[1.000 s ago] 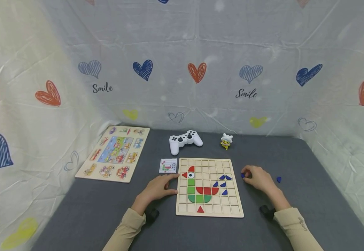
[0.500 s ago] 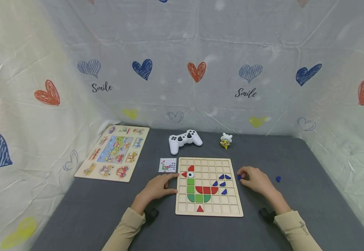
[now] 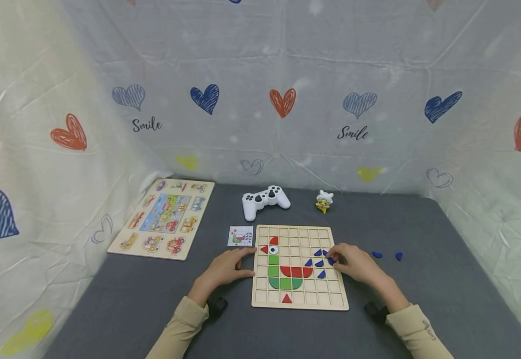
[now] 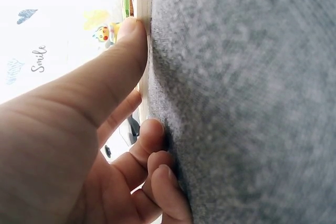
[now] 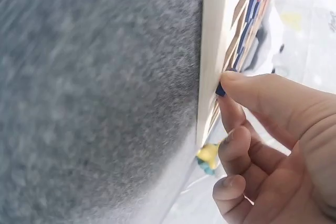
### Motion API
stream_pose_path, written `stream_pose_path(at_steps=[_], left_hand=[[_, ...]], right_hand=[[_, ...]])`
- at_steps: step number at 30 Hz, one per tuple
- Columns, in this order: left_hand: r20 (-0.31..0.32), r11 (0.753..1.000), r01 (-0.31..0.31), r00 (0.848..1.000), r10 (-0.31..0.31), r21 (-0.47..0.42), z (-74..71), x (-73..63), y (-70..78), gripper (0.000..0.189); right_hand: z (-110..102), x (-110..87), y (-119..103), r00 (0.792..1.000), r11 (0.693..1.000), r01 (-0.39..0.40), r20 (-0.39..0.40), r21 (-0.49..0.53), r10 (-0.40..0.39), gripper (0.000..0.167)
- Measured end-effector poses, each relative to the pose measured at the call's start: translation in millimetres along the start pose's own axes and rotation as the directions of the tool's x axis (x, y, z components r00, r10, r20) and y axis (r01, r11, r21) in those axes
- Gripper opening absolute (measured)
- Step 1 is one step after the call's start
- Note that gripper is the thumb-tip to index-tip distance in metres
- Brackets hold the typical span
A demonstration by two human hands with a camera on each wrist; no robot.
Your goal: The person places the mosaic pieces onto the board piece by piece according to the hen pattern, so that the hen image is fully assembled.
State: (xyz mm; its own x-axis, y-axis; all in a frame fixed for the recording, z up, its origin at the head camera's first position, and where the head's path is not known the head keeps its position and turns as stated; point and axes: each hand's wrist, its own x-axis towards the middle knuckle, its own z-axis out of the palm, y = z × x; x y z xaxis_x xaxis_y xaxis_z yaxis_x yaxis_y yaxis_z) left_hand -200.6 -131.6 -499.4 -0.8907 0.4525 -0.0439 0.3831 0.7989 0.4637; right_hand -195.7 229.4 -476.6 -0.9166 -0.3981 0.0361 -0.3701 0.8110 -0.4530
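Note:
In the head view my left hand [image 3: 225, 266] rests at the left edge of a wooden grid board [image 3: 296, 303]. Its thumb and forefinger touch that edge; the left wrist view has the other fingers loosely bent. My right hand [image 3: 354, 261] is over the board's right side, pinching a small blue tile [image 5: 220, 88] between thumb and fingertip. On the grid lies a bird figure of a green neck strip [image 3: 273, 271], a red row [image 3: 296, 272], a round eye tile [image 3: 273, 250] and red triangles. Several blue tiles [image 3: 319, 264] sit near the right hand.
Two loose blue pieces, one a rounded tile [image 3: 377, 255] and one a pointed tile [image 3: 399, 256], lie right of the board. A pattern card [image 3: 240, 236], white game controller [image 3: 265, 201], small figurine [image 3: 324, 201] and picture puzzle board [image 3: 163, 219] stand behind and left.
My right hand has moved left from the table onto the board's right side, carrying the blue tile. A loose blue tile on the table has come into sight. My left hand stays put.

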Motion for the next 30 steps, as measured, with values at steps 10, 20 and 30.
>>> stream_pose_path(at_steps=[10, 20, 30], left_hand=[[-0.005, 1.0, -0.002, 1.0, 0.002, -0.01, -1.0, -0.9, 1.5, 0.063], [-0.007, 1.0, 0.0, 1.0, 0.0, -0.008, 1.3, 0.2, -0.8, 0.063], [-0.006, 1.0, 0.006, 1.0, -0.006, -0.007, 0.7, 0.1, 0.3, 0.064]], right_hand=[[0.8, -0.6, -2.7, 0.998, 0.998, 0.061, 0.021, -0.001, -0.061, 0.019], [5.7, -1.2, -1.5, 0.994, 0.994, 0.108, -0.023, -0.018, -0.108, 0.018], [-0.4, -8.5, 5.5, 0.994, 0.994, 0.068, -0.08, -0.09, -0.075, 0.017]])
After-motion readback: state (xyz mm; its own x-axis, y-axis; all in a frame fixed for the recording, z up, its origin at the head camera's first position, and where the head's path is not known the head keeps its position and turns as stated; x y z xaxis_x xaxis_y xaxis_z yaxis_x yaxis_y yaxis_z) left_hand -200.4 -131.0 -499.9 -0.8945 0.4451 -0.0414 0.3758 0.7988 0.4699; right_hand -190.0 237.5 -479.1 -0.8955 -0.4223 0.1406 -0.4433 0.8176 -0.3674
